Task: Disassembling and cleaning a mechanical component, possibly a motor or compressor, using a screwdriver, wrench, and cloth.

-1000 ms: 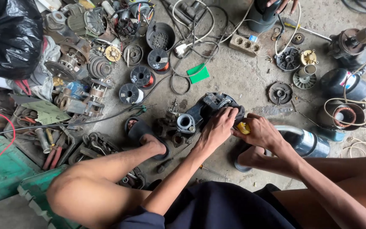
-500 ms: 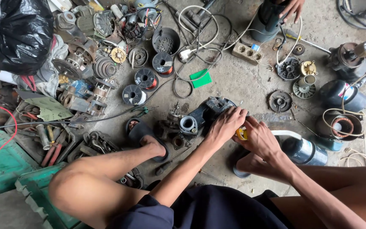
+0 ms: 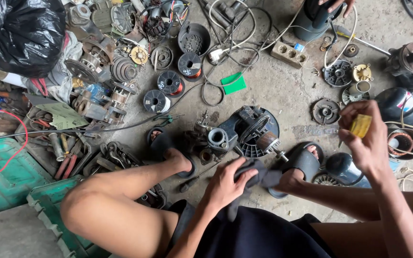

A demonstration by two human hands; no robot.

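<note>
Motor housing (image 3: 249, 131): dark finned body with a bare shaft, on the concrete floor (image 3: 283, 91) between the person's sandalled feet; it looks heavy and rigid, best taken by the casing rather than the shaft.
Cloth (image 3: 259, 176): dark grey rag, soft and limp, bunched just in front of the motor.
Left hand (image 3: 228, 184): fingers curled shut around the cloth, gripping a fold of it.
Right hand (image 3: 366, 138): raised well clear of the motor, thumb and fingers pinching a small tool.
Yellow-handled screwdriver (image 3: 360, 125): light, stiff, held by its ribbed handle; the blade is barely visible.
</note>
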